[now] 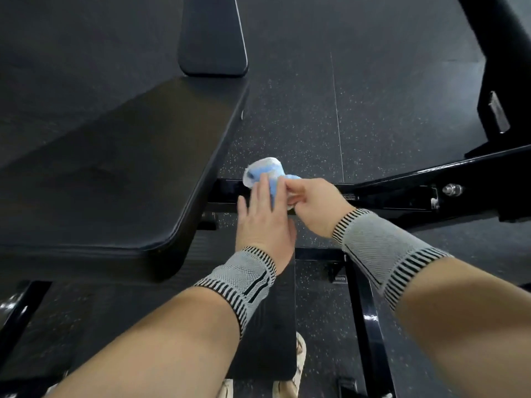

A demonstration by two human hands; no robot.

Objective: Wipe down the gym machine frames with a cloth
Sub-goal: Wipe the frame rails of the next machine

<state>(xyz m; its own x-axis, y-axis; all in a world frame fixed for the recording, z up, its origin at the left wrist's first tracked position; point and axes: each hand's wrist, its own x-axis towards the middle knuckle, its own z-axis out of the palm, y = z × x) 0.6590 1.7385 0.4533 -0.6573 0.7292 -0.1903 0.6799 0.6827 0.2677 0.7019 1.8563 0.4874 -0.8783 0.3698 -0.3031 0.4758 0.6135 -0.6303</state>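
The right hand (311, 202) pinched the blue and white cloth (265, 175). The left hand (263, 218) lay flat on the cloth with straight fingers. The cloth sat on the black bar (402, 193), right beside the black seat (123, 173).

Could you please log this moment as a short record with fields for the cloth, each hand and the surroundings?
cloth: blue and white cloth, bunched on the black frame bar
left hand: left hand, fingers straight, pressing the cloth
right hand: right hand, pinching the cloth's end
surroundings: black bench pad to the left; speckled rubber floor
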